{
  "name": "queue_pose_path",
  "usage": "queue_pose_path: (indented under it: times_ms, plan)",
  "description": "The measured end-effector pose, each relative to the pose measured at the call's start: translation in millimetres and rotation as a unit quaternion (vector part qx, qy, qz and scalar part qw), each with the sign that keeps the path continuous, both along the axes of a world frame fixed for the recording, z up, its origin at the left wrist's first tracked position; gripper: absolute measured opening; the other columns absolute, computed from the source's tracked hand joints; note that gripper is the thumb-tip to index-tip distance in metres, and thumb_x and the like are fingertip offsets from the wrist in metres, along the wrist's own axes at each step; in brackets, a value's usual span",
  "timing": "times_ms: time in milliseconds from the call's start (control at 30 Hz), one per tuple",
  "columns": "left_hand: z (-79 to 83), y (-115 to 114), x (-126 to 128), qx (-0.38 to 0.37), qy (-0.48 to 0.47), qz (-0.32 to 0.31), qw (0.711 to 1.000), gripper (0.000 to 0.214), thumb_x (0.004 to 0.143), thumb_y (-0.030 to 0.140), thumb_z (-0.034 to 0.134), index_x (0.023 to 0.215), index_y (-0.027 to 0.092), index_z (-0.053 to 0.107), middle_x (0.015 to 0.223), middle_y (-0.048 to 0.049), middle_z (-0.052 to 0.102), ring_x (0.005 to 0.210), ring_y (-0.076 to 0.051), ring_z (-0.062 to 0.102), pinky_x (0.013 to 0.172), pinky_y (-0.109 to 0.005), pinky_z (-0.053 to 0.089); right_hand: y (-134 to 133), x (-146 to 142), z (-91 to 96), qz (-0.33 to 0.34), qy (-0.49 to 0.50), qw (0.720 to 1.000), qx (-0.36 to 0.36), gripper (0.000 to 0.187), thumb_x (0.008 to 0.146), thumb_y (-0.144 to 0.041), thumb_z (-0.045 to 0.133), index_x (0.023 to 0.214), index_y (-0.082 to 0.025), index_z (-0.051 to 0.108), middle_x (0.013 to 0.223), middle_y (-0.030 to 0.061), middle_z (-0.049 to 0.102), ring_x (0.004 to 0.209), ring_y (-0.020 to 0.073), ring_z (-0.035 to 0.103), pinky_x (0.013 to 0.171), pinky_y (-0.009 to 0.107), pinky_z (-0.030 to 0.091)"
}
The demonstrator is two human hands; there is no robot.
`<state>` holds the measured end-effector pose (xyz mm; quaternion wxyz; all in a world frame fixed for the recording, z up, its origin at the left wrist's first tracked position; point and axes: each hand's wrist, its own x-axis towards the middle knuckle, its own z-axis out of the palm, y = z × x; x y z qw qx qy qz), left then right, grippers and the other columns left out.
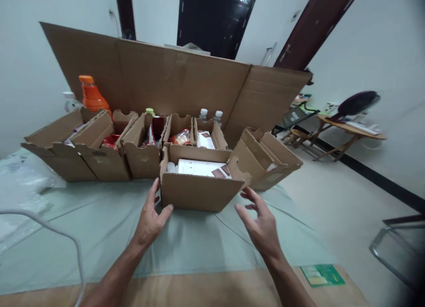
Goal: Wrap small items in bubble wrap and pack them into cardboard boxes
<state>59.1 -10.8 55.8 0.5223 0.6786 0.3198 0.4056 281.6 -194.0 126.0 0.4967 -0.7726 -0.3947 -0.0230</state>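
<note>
A cardboard box (201, 189) stands crosswise on the green cloth, in front of a row of similar boxes. Inside it lie a white carton (202, 167) with brown patches and something clear at its left end. My left hand (151, 216) is at the box's left front corner, thumb and fingers apart. On the other side my right hand (260, 223) is beside the right front corner, its fingers spread too. Neither hand wraps round anything; whether the fingertips touch the cardboard I cannot tell.
Several open boxes (106, 159) with packets stand behind, before a tall cardboard panel (149, 72). An orange bottle (93, 94) rises at the left. Two more boxes (268, 159) stand right. Plastic wrap (26, 183) and a grey cable (66, 234) lie left; a green card (322, 275) lies at the front edge.
</note>
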Motion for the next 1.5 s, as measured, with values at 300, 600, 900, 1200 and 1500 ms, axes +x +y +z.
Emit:
queue_pose_path:
  times_ms: [300,600,900,1200,1500]
  plan:
    - [7.9,-30.6,-10.5,-0.018,0.017,-0.062,0.998,0.075,0.086,0.030,0.062,0.155,0.024,0.032,0.152,-0.0134,0.049,0.132,-0.029,0.054,0.112,-0.048,0.043,5.4,-12.1,-11.3,0.048,0.068,0.996,-0.029,0.043,0.077,-0.049,0.070,0.103,-0.016,0.068,0.103,0.0139,0.076,0.096,0.0332,0.070,0.085,0.045,0.055]
    - [10.0,-60.2,-118.0,-0.070,0.091,0.074,0.991,0.067,0.084,0.047,0.069,0.144,0.029,0.046,0.131,-0.0091,0.064,0.118,-0.030,0.064,0.087,-0.036,0.059,-2.4,-97.6,-0.1,0.112,0.068,0.991,-0.002,0.030,0.078,-0.039,0.071,0.103,-0.022,0.068,0.099,0.0086,0.075,0.093,0.0298,0.069,0.084,0.041,0.057]
    - [27.0,-77.0,-39.7,0.029,0.031,-0.038,0.998,0.061,0.090,0.030,0.061,0.149,0.031,0.045,0.138,-0.0094,0.062,0.127,-0.030,0.059,0.102,-0.045,0.053,-55.0,-51.5,6.1,-0.032,0.044,0.998,0.011,0.036,0.077,-0.049,0.072,0.100,-0.021,0.071,0.096,0.0100,0.077,0.090,0.0323,0.070,0.077,0.043,0.057]
    - [-2.8,-136.6,-35.2,0.016,0.057,-0.079,0.995,0.070,0.088,0.026,0.059,0.154,0.033,0.037,0.148,-0.0089,0.055,0.139,-0.035,0.048,0.117,-0.061,0.038,-118.9,-37.0,-35.8,-0.072,0.115,0.990,-0.031,0.040,0.073,-0.055,0.075,0.094,-0.022,0.071,0.094,0.0121,0.077,0.093,0.0355,0.071,0.082,0.046,0.059]
    - [-19.7,-167.8,-20.3,0.048,0.053,-0.126,0.989,0.090,0.078,0.017,0.062,0.157,0.042,0.027,0.163,-0.0051,0.035,0.146,-0.041,0.037,0.112,-0.063,0.043,-73.6,37.2,-31.3,0.080,0.175,0.975,0.106,0.061,0.083,-0.047,0.074,0.135,-0.024,0.054,0.136,0.0131,0.064,0.127,0.0304,0.060,0.106,0.045,0.049]
